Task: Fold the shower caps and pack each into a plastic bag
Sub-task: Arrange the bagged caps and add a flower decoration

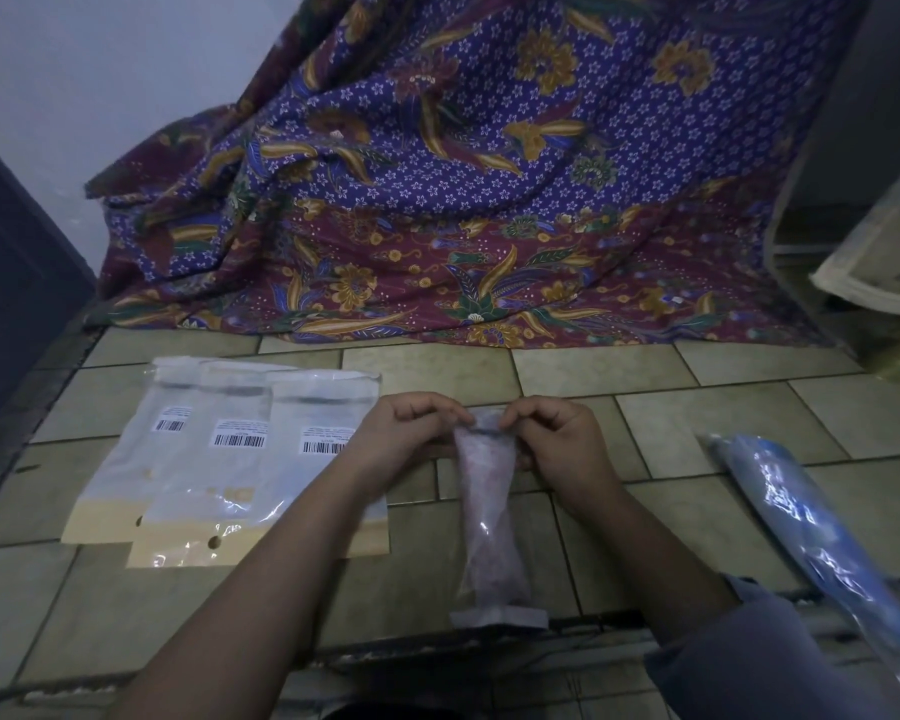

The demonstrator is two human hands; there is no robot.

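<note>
A narrow clear plastic bag (489, 517) with a folded pinkish shower cap inside lies lengthwise on the tiled floor in front of me. My left hand (411, 439) and my right hand (557, 449) pinch its far top edge from either side, fingertips nearly touching. To the left lie three flat clear bags (235, 459) with barcode labels and tan card backs, overlapping one another. At the right edge lies a long blue item in clear plastic (811, 532); whether it is a packed cap I cannot tell.
A purple and maroon floral cloth (437, 200) drapes over the floor and wall behind the work area. A dark door (11, 283) stands at the left. Pale boards (874, 262) lean at the right. The floor is beige tile (645, 371).
</note>
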